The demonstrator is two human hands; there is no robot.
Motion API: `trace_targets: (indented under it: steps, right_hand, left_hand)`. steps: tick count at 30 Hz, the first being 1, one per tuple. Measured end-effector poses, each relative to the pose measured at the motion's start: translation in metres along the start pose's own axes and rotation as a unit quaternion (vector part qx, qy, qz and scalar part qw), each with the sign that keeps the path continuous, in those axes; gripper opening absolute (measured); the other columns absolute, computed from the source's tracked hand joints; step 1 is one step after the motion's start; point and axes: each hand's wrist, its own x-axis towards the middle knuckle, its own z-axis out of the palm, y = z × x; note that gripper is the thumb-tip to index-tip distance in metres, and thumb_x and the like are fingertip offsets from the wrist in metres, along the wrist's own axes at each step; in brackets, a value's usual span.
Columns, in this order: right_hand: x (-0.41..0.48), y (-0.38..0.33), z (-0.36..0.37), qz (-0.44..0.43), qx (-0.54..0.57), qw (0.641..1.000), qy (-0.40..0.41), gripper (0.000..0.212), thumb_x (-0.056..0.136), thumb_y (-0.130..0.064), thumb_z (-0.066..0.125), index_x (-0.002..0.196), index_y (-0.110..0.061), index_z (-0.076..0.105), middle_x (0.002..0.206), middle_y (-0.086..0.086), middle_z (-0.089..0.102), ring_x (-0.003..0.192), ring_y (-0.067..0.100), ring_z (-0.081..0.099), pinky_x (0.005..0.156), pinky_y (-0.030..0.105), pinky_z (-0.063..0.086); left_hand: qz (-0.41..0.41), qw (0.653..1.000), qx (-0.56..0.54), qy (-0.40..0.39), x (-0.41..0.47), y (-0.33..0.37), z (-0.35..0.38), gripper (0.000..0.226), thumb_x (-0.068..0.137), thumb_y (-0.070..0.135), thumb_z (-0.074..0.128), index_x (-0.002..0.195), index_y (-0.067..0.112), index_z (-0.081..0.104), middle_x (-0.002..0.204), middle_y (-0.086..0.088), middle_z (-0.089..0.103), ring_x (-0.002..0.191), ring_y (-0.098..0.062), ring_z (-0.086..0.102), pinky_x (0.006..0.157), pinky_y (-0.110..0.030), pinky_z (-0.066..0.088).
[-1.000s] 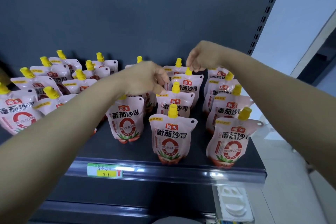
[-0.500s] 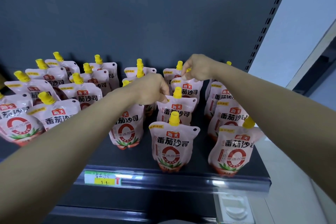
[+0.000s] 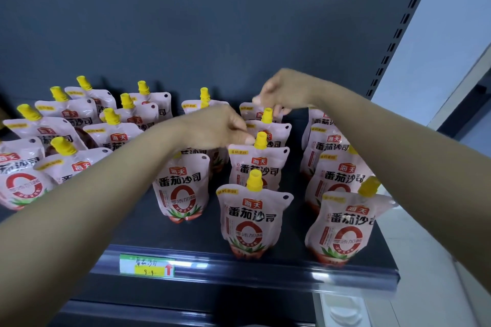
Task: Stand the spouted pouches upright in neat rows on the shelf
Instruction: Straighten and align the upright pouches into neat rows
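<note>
- The shelf (image 3: 265,270) holds all the pouches. The rows under the fingers and to their right stand up nicely.
- Far to the left of the left fingers, the leaning pouches (image 3: 66,167) tip back and sit crooked. I think they need fixing next.
- The left hand (image 3: 215,130) has curled fingers. Its thumb tip is right beside the yellow cap (image 3: 261,140) of the second pouch (image 3: 259,167). I cannot tell if it pinches it.
- The right hand (image 3: 287,90) is blurry. Its fingers curl just above the third pouch (image 3: 277,129), and I cannot tell if they hold it.
- To do this well, hold each pouch near its cap and set its bottom flat. Line it up behind the front pouch (image 3: 252,220) without bumping the ones beside it.
</note>
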Motion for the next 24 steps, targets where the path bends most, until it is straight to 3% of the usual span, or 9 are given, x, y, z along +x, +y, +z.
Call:
trace_targets:
  steps: [2, 5, 8, 11, 13, 15, 18, 21, 24]
  right_hand:
    - [0.003, 0.003, -0.013, 0.002, 0.026, 0.997, 0.075, 0.026, 0.090, -0.032, 0.061, 0.090, -0.008, 0.069, 0.080, 0.005, 0.068, 0.070, 0.016, 0.063, 0.065, 0.023, 0.053]
    - [0.016, 0.011, -0.023, 0.029, -0.048, 0.989, 0.135, 0.019, 0.087, -0.021, 0.064, 0.097, -0.006, 0.070, 0.091, 0.008, 0.067, 0.083, 0.019, 0.060, 0.080, 0.030, 0.051]
    - [0.025, 0.016, -0.017, 0.063, -0.126, 0.987, 0.078, 0.033, 0.085, -0.021, 0.067, 0.114, -0.007, 0.064, 0.117, 0.008, 0.066, 0.107, 0.025, 0.060, 0.092, 0.031, 0.046]
    - [0.034, 0.018, -0.006, 0.066, -0.138, 0.988, 0.019, 0.039, 0.086, -0.021, 0.066, 0.119, -0.002, 0.061, 0.119, 0.015, 0.065, 0.104, 0.028, 0.061, 0.094, 0.037, 0.049]
    - [0.042, 0.020, 0.001, 0.067, -0.150, 0.986, -0.001, 0.036, 0.087, -0.020, 0.063, 0.114, 0.004, 0.063, 0.111, 0.021, 0.067, 0.088, 0.029, 0.061, 0.092, 0.043, 0.052]
    - [0.046, 0.021, 0.007, 0.080, -0.150, 0.985, -0.022, 0.030, 0.085, -0.014, 0.063, 0.104, 0.010, 0.064, 0.095, 0.023, 0.067, 0.075, 0.024, 0.052, 0.081, 0.038, 0.055]
    - [0.049, 0.023, 0.011, 0.100, -0.213, 0.972, -0.028, 0.014, 0.077, -0.006, 0.067, 0.066, -0.001, 0.060, 0.065, 0.015, 0.056, 0.068, 0.021, 0.043, 0.054, 0.025, 0.036]
    - [0.058, 0.031, 0.009, 0.101, -0.242, 0.965, 0.008, 0.036, 0.074, -0.008, 0.070, 0.050, -0.011, 0.044, 0.052, 0.007, 0.043, 0.064, 0.023, 0.042, 0.055, 0.026, 0.034]
    - [0.061, 0.032, 0.010, 0.096, -0.239, 0.966, 0.039, 0.035, 0.077, -0.010, 0.070, 0.053, -0.011, 0.045, 0.063, 0.009, 0.051, 0.067, 0.025, 0.048, 0.059, 0.028, 0.039]
  left_hand:
    - [0.000, 0.999, -0.020, 0.048, 0.002, 0.000, -0.011, 0.021, 0.087, 0.031, 0.060, 0.091, 0.014, 0.071, 0.091, -0.008, 0.072, 0.084, -0.017, 0.067, 0.085, -0.033, 0.053]
    - [0.008, 0.993, 0.024, 0.119, 0.015, 0.001, -0.022, 0.014, 0.087, 0.018, 0.060, 0.098, 0.015, 0.069, 0.098, -0.004, 0.072, 0.091, -0.016, 0.065, 0.080, -0.022, 0.049]
    - [0.004, 0.994, 0.051, 0.099, 0.034, 0.003, -0.020, 0.023, 0.083, 0.010, 0.064, 0.106, 0.012, 0.065, 0.104, -0.005, 0.068, 0.097, -0.018, 0.062, 0.083, -0.023, 0.045]
    - [-0.010, 0.993, 0.095, 0.064, 0.052, 0.002, -0.011, 0.028, 0.080, 0.012, 0.069, 0.108, 0.009, 0.064, 0.096, -0.001, 0.062, 0.093, -0.019, 0.059, 0.081, -0.025, 0.044]
    - [-0.014, 0.993, 0.112, 0.041, 0.062, 0.000, -0.006, 0.022, 0.079, 0.014, 0.070, 0.099, 0.008, 0.067, 0.088, -0.002, 0.061, 0.084, -0.021, 0.057, 0.077, -0.029, 0.046]
    - [-0.018, 0.992, 0.125, 0.025, 0.070, -0.003, -0.002, 0.014, 0.078, 0.015, 0.070, 0.088, 0.005, 0.069, 0.079, -0.006, 0.059, 0.074, -0.022, 0.053, 0.070, -0.030, 0.045]
    - [-0.033, 0.989, 0.142, 0.024, 0.077, -0.005, 0.002, 0.016, 0.076, 0.016, 0.070, 0.075, 0.001, 0.067, 0.065, -0.009, 0.052, 0.064, -0.024, 0.045, 0.062, -0.028, 0.038]
    - [-0.039, 0.986, 0.157, 0.026, 0.086, -0.004, 0.003, 0.016, 0.074, 0.017, 0.072, 0.066, 0.005, 0.064, 0.060, -0.006, 0.052, 0.062, -0.024, 0.047, 0.060, -0.029, 0.038]
    - [-0.042, 0.986, 0.159, 0.028, 0.085, -0.007, 0.002, 0.024, 0.073, 0.017, 0.073, 0.057, 0.008, 0.058, 0.056, -0.004, 0.050, 0.060, -0.025, 0.047, 0.059, -0.029, 0.040]
